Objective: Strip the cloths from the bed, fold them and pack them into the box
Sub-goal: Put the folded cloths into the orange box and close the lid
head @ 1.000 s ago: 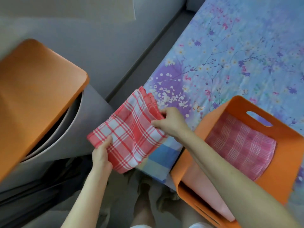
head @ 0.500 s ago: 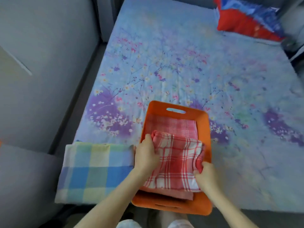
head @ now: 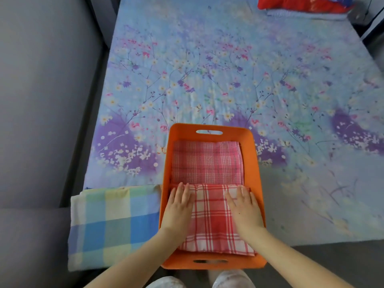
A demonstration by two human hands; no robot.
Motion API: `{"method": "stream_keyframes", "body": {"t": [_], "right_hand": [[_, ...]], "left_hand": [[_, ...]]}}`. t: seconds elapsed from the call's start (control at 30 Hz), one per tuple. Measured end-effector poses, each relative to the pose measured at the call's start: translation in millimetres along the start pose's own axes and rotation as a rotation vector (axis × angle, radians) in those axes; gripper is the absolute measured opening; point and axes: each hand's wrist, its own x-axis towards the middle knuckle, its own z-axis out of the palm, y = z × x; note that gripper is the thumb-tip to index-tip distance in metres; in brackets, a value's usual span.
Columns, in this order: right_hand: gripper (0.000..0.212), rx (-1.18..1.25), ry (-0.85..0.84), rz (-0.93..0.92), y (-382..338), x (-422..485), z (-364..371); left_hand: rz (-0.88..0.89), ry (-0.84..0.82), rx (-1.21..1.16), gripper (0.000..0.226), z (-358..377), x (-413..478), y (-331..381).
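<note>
An orange box (head: 209, 129) with handle slots stands on the near edge of the bed. Inside it, a folded red-and-white checked cloth (head: 209, 221) lies in the near half, over a folded pink fine-checked cloth (head: 206, 162) that shows in the far half. My left hand (head: 178, 206) rests flat on the red cloth's left side, fingers straight. On its right side my right hand (head: 244, 208) presses flat the same way. A folded blue, green and yellow checked cloth (head: 112, 227) lies on the bed corner just left of the box.
The bed carries a light blue floral sheet (head: 218, 80). A red and blue pillow (head: 301, 4) lies at the far right corner. A grey wall (head: 47, 80) runs along the left side. My slippered feet (head: 199, 280) stand below the box.
I carried the folded red checked cloth from the left over the box and laid it inside. Both hands let go of its edges and now lie flat on top of it.
</note>
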Motion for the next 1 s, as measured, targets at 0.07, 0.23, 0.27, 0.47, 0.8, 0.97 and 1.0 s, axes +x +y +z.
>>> {"method": "stream_keyframes", "body": {"t": [0.07, 0.23, 0.27, 0.47, 0.8, 0.97, 1.0], "right_hand": [[0.1, -0.06, -0.258, -0.1, 8, 15, 12], [0.103, -0.105, -0.278, -0.077, 2, 26, 56], [0.107, -0.125, -0.265, -0.067, 0, 27, 63], [0.121, -0.138, -0.259, -0.09, -3, 36, 85], [0.079, -0.103, -0.412, -0.15, -11, 42, -12], [0.038, 0.516, 0.094, -0.188, -42, 52, -115], [0.035, 0.632, 0.177, -0.214, -56, 54, -131]], "left_hand": [[0.053, -0.128, 0.114, 0.078, 13, 13, -6], [0.069, -0.309, 0.129, 0.107, 35, 42, -12], [0.071, -0.33, 0.124, 0.112, 36, 46, -12], [-0.049, -0.334, 0.17, 0.1, 64, 65, 0], [0.065, -0.223, -0.211, 0.068, 10, 46, -23], [-0.201, 0.28, -0.968, 0.039, -41, -9, -81], [-0.329, 0.377, -1.006, 0.036, -39, -18, -96]]}}
